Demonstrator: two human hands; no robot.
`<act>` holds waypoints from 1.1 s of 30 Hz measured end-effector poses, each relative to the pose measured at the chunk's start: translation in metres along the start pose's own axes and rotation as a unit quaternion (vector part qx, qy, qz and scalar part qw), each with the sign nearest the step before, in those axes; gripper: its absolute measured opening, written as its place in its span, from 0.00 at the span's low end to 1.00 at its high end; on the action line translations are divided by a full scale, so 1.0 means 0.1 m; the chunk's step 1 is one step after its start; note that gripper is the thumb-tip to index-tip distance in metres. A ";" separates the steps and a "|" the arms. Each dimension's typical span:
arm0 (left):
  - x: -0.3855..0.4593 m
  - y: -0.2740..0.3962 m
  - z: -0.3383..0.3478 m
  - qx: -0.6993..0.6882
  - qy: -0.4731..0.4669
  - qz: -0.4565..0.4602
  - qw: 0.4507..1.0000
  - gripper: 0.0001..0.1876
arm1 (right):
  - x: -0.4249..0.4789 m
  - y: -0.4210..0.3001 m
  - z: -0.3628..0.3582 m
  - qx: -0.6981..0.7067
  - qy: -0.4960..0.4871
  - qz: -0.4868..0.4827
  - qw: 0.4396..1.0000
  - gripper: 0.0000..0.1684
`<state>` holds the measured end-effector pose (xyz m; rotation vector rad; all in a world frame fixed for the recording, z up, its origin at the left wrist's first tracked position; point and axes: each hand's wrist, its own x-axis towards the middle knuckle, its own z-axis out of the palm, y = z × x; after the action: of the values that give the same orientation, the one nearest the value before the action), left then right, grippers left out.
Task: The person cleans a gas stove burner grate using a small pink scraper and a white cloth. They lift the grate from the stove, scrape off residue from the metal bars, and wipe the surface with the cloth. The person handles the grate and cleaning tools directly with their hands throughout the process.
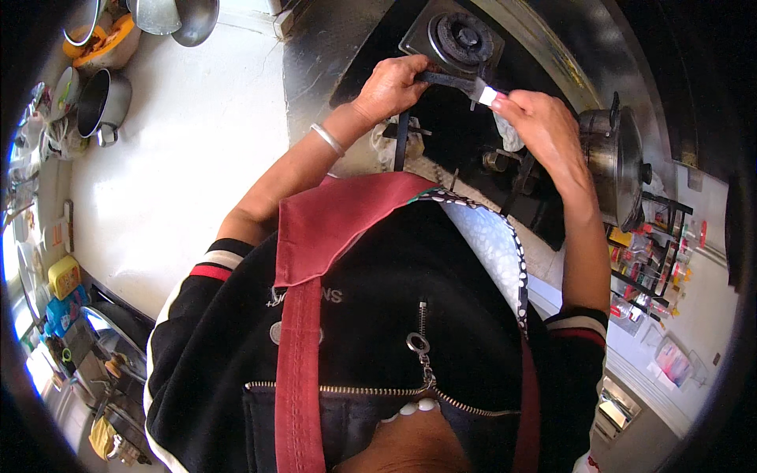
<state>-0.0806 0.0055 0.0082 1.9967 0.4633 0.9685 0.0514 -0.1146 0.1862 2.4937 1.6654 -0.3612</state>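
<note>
My left hand grips one end of a dark, flat metal bar over the black gas stove top. My right hand pinches a small tool with a white part; its blurred greyish end meets the bar's other end. I cannot tell whether it is a scraper or a brush. Just beyond the bar sits a gas burner on a square metal plate. Under my right hand lies a crumpled white cloth or paper. A brass-coloured burner part shows nearer to me.
A steel pot with a lid stands right of my right hand. The white countertop extends leftward, bearing a saucepan and cut pumpkin. A black rack holds several packets and jars. My red apron hangs below my hands.
</note>
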 end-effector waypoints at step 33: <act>0.02 0.09 -0.04 0.018 -0.037 -0.068 0.997 0.14 | 0.10 -0.19 0.02 -0.010 -0.025 0.023 0.999 0.21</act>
<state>-0.0826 0.0043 0.0180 1.9981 0.5707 0.8052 0.0369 -0.0986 0.1827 2.4832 1.5836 -0.3964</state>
